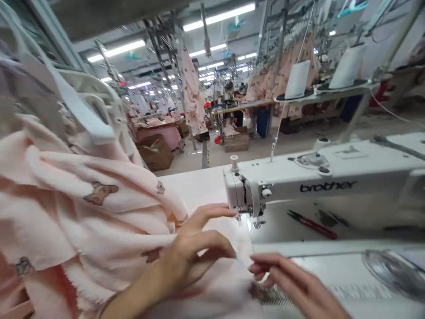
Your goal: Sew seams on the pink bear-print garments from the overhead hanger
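Soft pink fleece fabric (126, 221) with small animal prints is heaped on the left and runs under the sewing machine's needle area. My left hand (192, 243) rests on it, fingers apart, the upper one stretched toward the presser foot (244, 217). Another bent fingertip of that hand touches the fabric near its right edge. Beside that edge is my right hand (292, 279), its fingertips drawn together in a pinch. Blur hides what, if anything, they hold. The white sewing machine (282, 190), marked "brother", stands just beyond both hands.
Red-handled thread snips (314, 224) lie on the machine bed under the arm. White hangers (83, 106) crowd the upper left. Thread cones (298, 79) stand behind the machine. Farther back are a cardboard box (156, 153), worktables and hanging pink garments (192, 93).
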Available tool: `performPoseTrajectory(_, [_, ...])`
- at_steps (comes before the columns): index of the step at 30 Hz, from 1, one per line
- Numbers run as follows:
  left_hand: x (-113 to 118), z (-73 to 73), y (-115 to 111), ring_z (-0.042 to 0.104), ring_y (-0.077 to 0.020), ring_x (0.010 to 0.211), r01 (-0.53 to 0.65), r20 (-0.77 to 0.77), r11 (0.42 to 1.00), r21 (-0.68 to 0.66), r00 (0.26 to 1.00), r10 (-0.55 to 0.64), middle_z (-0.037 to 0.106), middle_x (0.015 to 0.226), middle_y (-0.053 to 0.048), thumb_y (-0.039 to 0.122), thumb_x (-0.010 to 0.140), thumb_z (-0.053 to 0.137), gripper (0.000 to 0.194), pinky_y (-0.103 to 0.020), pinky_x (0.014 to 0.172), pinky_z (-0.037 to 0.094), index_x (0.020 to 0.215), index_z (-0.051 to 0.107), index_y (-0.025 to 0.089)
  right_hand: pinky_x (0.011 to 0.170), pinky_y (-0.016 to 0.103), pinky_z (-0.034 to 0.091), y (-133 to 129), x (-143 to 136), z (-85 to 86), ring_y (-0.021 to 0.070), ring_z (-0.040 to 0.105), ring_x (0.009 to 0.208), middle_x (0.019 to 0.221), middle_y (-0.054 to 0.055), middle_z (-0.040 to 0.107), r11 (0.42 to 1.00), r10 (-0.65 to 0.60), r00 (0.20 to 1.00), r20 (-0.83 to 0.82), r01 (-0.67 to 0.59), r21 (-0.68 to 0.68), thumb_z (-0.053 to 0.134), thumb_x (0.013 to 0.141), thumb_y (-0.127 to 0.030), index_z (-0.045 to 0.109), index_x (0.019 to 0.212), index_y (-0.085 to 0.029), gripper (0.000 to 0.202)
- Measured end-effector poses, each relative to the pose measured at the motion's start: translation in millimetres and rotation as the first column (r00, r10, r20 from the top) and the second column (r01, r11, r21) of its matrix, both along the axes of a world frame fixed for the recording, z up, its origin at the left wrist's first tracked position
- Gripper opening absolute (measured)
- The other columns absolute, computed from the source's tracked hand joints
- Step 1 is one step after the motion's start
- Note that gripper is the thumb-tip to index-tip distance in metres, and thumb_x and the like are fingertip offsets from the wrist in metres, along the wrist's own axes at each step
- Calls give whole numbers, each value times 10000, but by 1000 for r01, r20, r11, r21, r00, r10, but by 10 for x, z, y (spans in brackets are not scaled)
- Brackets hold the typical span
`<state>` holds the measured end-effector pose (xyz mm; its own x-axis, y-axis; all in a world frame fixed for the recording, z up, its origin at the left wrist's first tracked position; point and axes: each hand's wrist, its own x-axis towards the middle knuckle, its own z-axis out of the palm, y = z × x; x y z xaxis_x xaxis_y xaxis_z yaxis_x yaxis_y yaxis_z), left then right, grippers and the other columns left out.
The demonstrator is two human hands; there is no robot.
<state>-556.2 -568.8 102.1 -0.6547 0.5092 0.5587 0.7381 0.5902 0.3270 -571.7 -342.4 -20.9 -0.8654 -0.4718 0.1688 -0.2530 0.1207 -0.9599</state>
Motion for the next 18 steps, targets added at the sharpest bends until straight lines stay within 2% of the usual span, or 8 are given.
performPoseTrajectory(1, [-12,-195,50,462,-205,1242,88,110,996,34,990,-91,511,1304,-54,160,855,538,154,-329,1054,397,809,667,230,675,269,512,10,-8,174,161,631,763,917,60,661,989,105,974,199,-82,-120,331,930,-522,587,1124,-214,445])
performPoseTrajectory(3, [-49,-446,90,430,-214,1273,189,236,975,118,948,-213,456,1357,-67,142,841,563,131,-341,1080,360,819,667,219,627,244,452,-9,-58,420,118,557,664,804,29,611,929,327,850,414,-210,-304,456,897,-485,599,1035,-178,366])
performPoseTrajectory(5, [-100,-547,71,423,-214,1277,233,300,952,197,911,-285,428,1376,-57,129,832,579,129,-343,1086,344,813,665,223,597,208,385,-59,-110,510,79,484,602,699,-13,553,882,437,758,485,-256,-395,591,840,-400,591,881,-153,251])
performPoseTrajectory(6, [-123,-564,50,413,-213,1282,232,325,946,226,898,-298,428,1374,-47,126,834,579,136,-344,1084,341,803,664,227,584,198,358,-89,-125,510,69,460,585,662,-27,531,881,439,751,493,-250,-402,632,815,-365,574,823,-148,225])
performPoseTrajectory(8, [-152,-572,13,405,-213,1279,174,388,942,289,878,-281,447,1352,-42,150,819,613,125,-343,1066,355,882,654,249,562,196,333,-145,-122,468,68,445,573,631,-38,521,909,353,806,475,-175,-378,664,793,-345,543,782,-152,228])
performPoseTrajectory(12, [-145,-588,49,558,-199,1045,-110,626,901,419,754,-199,574,1133,-62,297,660,784,529,-324,933,453,1122,536,231,567,219,365,-235,-31,386,92,480,580,626,-30,559,943,66,919,388,69,-324,611,831,-423,525,800,-180,259])
performPoseTrajectory(16, [-123,-607,197,592,-141,756,-319,764,861,396,635,-116,626,790,-30,326,759,679,219,-257,728,479,820,580,140,590,238,393,-299,71,371,109,512,604,664,-20,576,944,-97,940,328,191,-267,563,851,-466,516,816,-198,274])
performPoseTrajectory(18, [-120,-606,245,580,-119,684,-360,792,851,384,602,-103,615,704,-14,309,795,631,190,-230,666,462,753,573,133,623,252,408,-310,93,366,125,523,655,717,-13,573,951,-137,939,316,214,-223,562,842,-481,520,851,-206,279])
